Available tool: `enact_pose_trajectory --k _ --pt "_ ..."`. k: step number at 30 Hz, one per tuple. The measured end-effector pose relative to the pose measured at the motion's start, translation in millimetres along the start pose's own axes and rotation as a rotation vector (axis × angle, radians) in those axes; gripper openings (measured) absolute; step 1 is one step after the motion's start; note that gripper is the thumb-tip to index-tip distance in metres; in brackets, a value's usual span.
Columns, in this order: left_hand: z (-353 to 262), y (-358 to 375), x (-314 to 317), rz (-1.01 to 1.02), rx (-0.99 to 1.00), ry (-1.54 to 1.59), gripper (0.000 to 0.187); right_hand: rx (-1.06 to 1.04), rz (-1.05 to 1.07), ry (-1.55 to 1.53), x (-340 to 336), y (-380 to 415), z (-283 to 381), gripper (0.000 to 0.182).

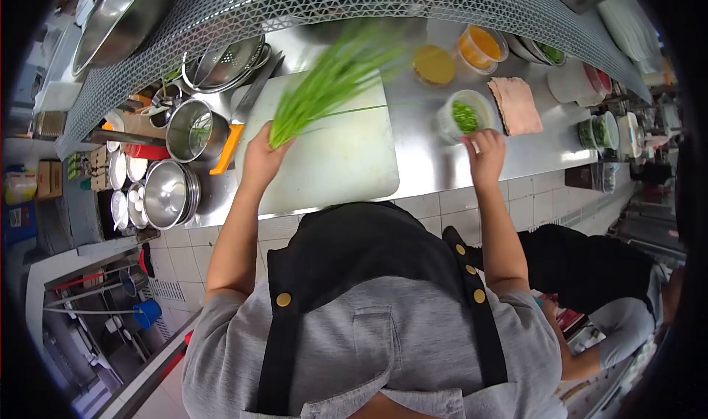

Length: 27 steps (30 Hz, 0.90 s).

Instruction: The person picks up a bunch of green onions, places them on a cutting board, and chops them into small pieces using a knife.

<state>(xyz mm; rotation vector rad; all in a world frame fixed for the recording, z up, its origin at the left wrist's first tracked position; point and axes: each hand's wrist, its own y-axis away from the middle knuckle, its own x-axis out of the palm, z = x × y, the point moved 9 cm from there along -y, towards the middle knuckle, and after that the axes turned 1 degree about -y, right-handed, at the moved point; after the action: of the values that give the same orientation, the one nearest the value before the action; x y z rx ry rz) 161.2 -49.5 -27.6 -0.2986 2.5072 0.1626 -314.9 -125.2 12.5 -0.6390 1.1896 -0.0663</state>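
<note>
Left hand (259, 156) clenched round a bunch of green onions (332, 80), blurred above the cutting board (346, 161). Right hand (485, 152) loose by the tub (464, 114) of chopped greens. I judge it's pre-cutting: next, lay the bunch flat and fetch the orange-handled cleaver (243, 117).

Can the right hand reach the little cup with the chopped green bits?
Probably yes. The right hand is right beside the cup, nearly touching its rim, and nothing lies between them. The left hand is busy holding the green onions.
</note>
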Motion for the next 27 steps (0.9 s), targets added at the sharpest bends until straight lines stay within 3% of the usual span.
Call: enact_pose_trajectory --k 2,3,5,7,10,12,13,15,16,18,21,25,27 --pt "-18.3 -0.7 12.0 0.042 0.049 -0.018 0.035 0.037 -0.038 -0.033 -6.8 -9.5 -16.3 0.026" --pt "-27.4 -0.1 20.2 0.118 0.031 -0.203 0.033 0.025 -0.035 -0.041 -12.8 -20.9 -2.1 0.026" --pt "-23.5 -1.3 24.7 0.183 -0.008 -0.381 0.032 0.034 -0.37 -0.066 -51.8 -36.0 31.1 0.035" --pt "-26.9 -0.6 38.6 0.297 0.216 -0.568 0.027 -0.132 -0.302 -0.245 -49.0 -51.0 80.9 0.037" --pt "-27.1 -0.1 54.5 0.319 0.306 -0.656 0.027 -0.369 0.032 -0.466 6.0 -52.4 184.4 0.039" --pt "-28.1 -0.1 61.6 0.27 0.361 -0.666 0.027 -0.391 0.225 -0.453 48.7 -45.0 240.9 0.035" --pt "-33.5 1.5 62.9 0.227 0.431 -0.678 0.027 -0.403 0.229 -0.461 75.7 -42.9 239.2 0.035" --pt "-24.6 1.0 60.5 0.243 0.38 -0.711 0.03 -0.187 0.575 -0.744 169.6 -46.8 225.6 0.028" --pt "-20.8 2.6 58.5 0.223 0.392 -0.751 0.032 -0.199 0.585 -0.75 176.4 -58.7 224.2 0.028" --pt "-13.6 8.5 57.7 0.199 0.389 -0.79 0.034 -0.517 0.472 -0.142 175.9 -75.5 221.8 0.019" --pt "-9.6 10.9 54.6 0.189 0.35 -0.784 0.041 -0.659 0.567 -0.186 176.1 -92.0 214.5 0.016" --pt "-2.7 20.5 42.1 0.146 0.248 -0.524 0.065 -0.596 0.706 -0.183 160.6 -107.4 194.1 0.014" --pt "2.0 25.2 40.1 0.143 0.224 -0.465 0.075 -0.412 0.643 -0.127 148.6 -119.7 175.2 0.011"
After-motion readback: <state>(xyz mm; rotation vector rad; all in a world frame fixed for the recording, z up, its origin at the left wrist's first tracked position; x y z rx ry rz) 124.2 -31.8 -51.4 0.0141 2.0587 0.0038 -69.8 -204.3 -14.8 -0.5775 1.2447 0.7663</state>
